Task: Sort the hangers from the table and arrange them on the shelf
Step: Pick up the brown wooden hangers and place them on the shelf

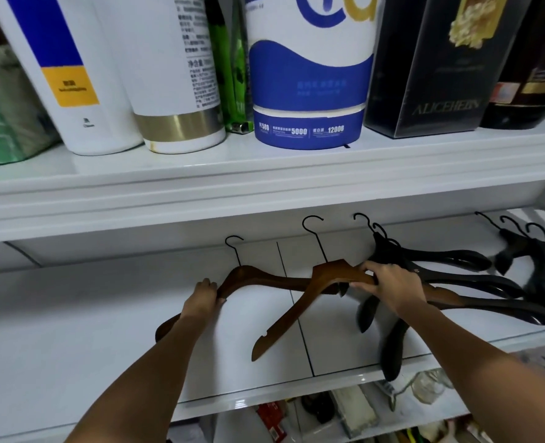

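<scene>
Nearest, under the working level: blurred clutter on a lower shelf, can't tell the items.

Both forearms reach in over the white middle shelf (89, 330). The left grip (205, 295) has its fingers curled over the left arm of the dark brown wooden hanger (264, 278), which lies flat on the shelf with its hook to the back wall. The right grip (389, 286) pinches the lighter brown wooden hanger (296, 311) between thumb and fingers, just right of its neck. That hanger overlaps the dark one's right arm, and its left arm angles toward the shelf's front edge.

Just beside and partly under the right wrist is a stack of black plastic hangers (456, 276), hooks to the back. A second black bunch (527, 260) lies at the far right.

Furthest, on the upper shelf (264, 187): a blue-and-white tub (308, 91), white bottles and a black box.

Step, as judged: placing, with the wooden pair being squared up on the shelf apart from the black ones. The counter isn't in view, so what's left there is unknown.

The next move likely calls for swinging the lighter hanger parallel to the dark one, nesting them with hooks aligned, then letting go without nudging the black stack.
</scene>
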The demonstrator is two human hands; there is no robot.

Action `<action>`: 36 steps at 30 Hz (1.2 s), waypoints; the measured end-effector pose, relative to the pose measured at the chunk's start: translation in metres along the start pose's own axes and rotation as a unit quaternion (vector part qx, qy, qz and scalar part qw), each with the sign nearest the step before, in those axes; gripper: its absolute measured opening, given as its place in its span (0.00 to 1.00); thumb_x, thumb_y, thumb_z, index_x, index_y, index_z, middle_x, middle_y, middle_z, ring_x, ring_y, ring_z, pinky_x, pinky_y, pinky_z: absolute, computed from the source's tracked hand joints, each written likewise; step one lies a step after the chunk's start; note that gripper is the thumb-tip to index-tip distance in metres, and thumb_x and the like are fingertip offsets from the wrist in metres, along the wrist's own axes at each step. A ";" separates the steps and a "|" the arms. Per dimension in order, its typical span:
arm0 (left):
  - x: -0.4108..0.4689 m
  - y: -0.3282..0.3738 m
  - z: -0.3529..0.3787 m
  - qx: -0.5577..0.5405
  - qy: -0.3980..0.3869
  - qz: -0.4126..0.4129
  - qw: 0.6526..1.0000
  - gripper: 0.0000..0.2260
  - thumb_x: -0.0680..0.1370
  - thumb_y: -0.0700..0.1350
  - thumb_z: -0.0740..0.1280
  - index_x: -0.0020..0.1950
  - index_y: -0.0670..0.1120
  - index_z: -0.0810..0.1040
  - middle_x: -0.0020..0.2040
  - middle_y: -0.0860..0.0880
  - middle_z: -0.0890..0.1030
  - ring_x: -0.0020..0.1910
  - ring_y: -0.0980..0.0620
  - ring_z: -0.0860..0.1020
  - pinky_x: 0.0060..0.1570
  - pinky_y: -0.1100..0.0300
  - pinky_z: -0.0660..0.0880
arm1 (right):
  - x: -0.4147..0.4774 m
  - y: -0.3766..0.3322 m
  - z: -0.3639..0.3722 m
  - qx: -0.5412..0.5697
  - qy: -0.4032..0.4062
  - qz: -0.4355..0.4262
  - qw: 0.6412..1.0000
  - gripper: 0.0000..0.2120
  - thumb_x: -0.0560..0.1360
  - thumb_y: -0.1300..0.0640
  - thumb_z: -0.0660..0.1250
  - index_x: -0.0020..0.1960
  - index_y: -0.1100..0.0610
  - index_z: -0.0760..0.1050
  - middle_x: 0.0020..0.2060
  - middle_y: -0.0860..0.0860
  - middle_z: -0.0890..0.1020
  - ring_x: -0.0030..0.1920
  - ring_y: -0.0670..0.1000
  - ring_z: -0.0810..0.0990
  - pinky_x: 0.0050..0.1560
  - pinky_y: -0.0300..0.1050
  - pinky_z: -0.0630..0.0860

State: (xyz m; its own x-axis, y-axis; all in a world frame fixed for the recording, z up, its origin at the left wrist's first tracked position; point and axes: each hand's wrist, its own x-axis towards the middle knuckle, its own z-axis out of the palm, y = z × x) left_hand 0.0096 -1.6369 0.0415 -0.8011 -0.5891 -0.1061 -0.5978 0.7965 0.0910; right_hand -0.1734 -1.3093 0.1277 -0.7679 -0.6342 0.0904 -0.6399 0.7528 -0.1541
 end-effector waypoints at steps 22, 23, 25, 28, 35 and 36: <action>0.008 0.012 -0.001 -0.012 -0.027 -0.027 0.999 0.17 0.82 0.47 0.57 0.70 0.42 0.67 0.64 0.40 0.67 0.66 0.42 0.65 0.62 0.49 0.71 | -0.007 0.023 0.012 -0.008 -0.015 0.015 1.000 0.21 0.74 0.35 0.61 0.61 0.45 0.71 0.38 0.44 0.75 0.43 0.48 0.76 0.43 0.41 0.71; 0.010 0.012 0.001 -0.011 -0.026 -0.027 0.999 0.18 0.82 0.47 0.57 0.69 0.42 0.67 0.65 0.40 0.67 0.66 0.42 0.65 0.61 0.49 0.71 | -0.006 0.024 0.012 -0.006 -0.018 0.014 1.000 0.20 0.75 0.35 0.61 0.61 0.45 0.71 0.38 0.44 0.75 0.42 0.47 0.75 0.42 0.41 0.70; 0.012 0.014 0.000 -0.002 -0.026 -0.027 0.999 0.17 0.82 0.48 0.57 0.69 0.41 0.67 0.65 0.40 0.67 0.66 0.42 0.65 0.62 0.50 0.71 | -0.004 0.025 0.013 -0.004 -0.023 0.011 1.000 0.20 0.75 0.36 0.61 0.61 0.45 0.71 0.37 0.43 0.74 0.42 0.46 0.74 0.42 0.41 0.69; 0.015 0.015 -0.001 0.005 -0.029 -0.029 0.999 0.18 0.82 0.48 0.56 0.68 0.40 0.67 0.65 0.40 0.67 0.66 0.42 0.65 0.62 0.50 0.71 | -0.001 0.027 0.015 -0.003 -0.024 0.007 1.000 0.20 0.75 0.37 0.61 0.62 0.45 0.70 0.40 0.44 0.75 0.43 0.46 0.75 0.43 0.41 0.71; 0.004 0.006 -0.018 -0.057 0.038 -0.040 0.997 0.21 0.82 0.52 0.55 0.64 0.36 0.69 0.60 0.37 0.73 0.60 0.38 0.72 0.56 0.49 0.73 | 0.011 0.006 0.013 -0.004 -0.013 -0.022 1.000 0.20 0.75 0.36 0.62 0.61 0.45 0.72 0.46 0.45 0.79 0.49 0.49 0.79 0.46 0.43 0.74; 0.001 0.002 -0.022 -0.073 0.077 -0.017 0.994 0.22 0.83 0.53 0.53 0.60 0.35 0.73 0.55 0.36 0.75 0.55 0.36 0.75 0.52 0.47 0.76 | 0.013 -0.002 0.014 -0.006 -0.010 -0.027 1.000 0.20 0.75 0.35 0.61 0.60 0.45 0.73 0.46 0.45 0.80 0.49 0.49 0.79 0.45 0.43 0.74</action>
State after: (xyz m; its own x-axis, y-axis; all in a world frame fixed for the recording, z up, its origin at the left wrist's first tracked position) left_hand 0.0068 -1.6385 0.0637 -0.7684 -0.6387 0.0405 -0.6142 0.7537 0.2341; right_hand -0.1817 -1.3220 0.1154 -0.7320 -0.6767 0.0792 -0.6804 0.7199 -0.1374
